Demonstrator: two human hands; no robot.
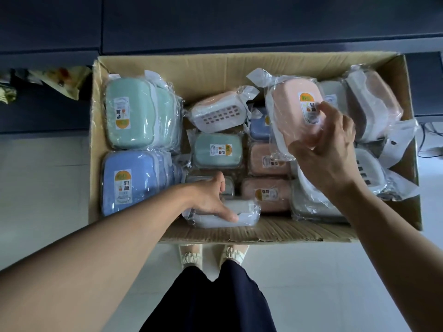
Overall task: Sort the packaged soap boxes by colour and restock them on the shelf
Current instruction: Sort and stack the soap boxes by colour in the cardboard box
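An open cardboard carton (215,68) on the floor holds several plastic-wrapped soap boxes. My right hand (328,152) grips a pink soap box (290,111) lifted above the carton's right half. My left hand (211,200) reaches into the near middle, thumb and fingers curled round a white-grey wrapped soap box (247,212) at the front wall. Green boxes (129,113) stand stacked at the far left, blue boxes (129,183) at the near left. Another green box (218,150) and pink boxes (268,191) lie flat in the middle.
A white slotted soap box (220,111) lies tilted at the middle back. More pink and grey wrapped boxes (374,104) pile at the right. Dark cabinet fronts (215,20) run behind the carton. Crumpled wrapping (57,77) lies at the left. My feet (213,255) stand on pale floor.
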